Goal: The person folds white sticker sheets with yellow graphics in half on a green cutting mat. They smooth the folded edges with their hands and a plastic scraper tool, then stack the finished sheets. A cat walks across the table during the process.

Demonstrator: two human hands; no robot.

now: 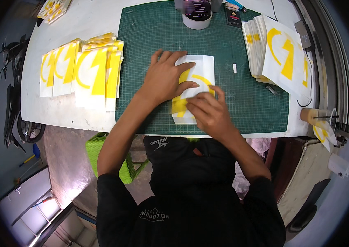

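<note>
In front of me a white sheet with yellow shapes lies on the green cutting mat. A translucent film with yellow on it overlaps its lower part and sticks out slightly past the left edge. My left hand rests over the upper left of the sheet, fingers spread, thumb and index reaching onto it. My right hand is at the lower right, slightly blurred, its fingers bent and thumb and fingertips closed at the film. The exact grip is partly hidden by the fingers.
Yellow-and-white printed sheets stand in stacks at the left; another stack leans at the right. A white roll stands at the far edge, beside a small dark box. A small clip-like piece and a white tag lie on the mat.
</note>
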